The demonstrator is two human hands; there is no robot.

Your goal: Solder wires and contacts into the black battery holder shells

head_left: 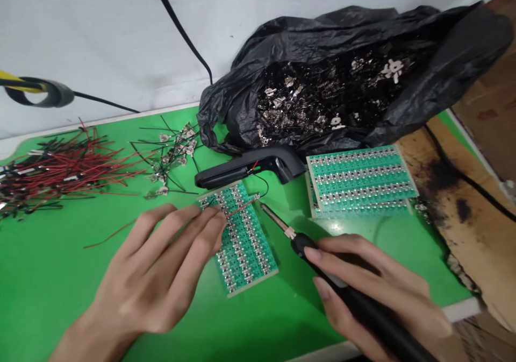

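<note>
green desk [48, 308] is carrying everything here, and the left hand [153, 265] is lying at the lower left of the frame with its fingers loosely spread, its fingertips [215, 217] pressing on the upper end of a green circuit board [245, 249] near the frame's centre. the board is sitting at a slant, its rows of silver tabs running lengthwise. a thin red wire [242, 208] is lying across its top end, and a black wire [264, 187] is curving just above it, beside a black plastic tool [250, 165]. at the lower right, the right hand [371, 292] is curled around the black grip of a soldering iron [318, 254], pinching it between thumb and fingers, with the metal tip [268, 211] pointing at the board's upper right corner, just beside it. two more boards [358, 182] are lying right of centre. above them, a black plastic bag [322, 77] full of metal tabs [314, 98] is slumping against a white wall [80, 39]. a tangle of red and black wires [60, 171] is spreading from the left edge, near a smaller group of tabbed wires [173, 152]. scorched cardboard [451, 206] is showing at the right edge.
</note>
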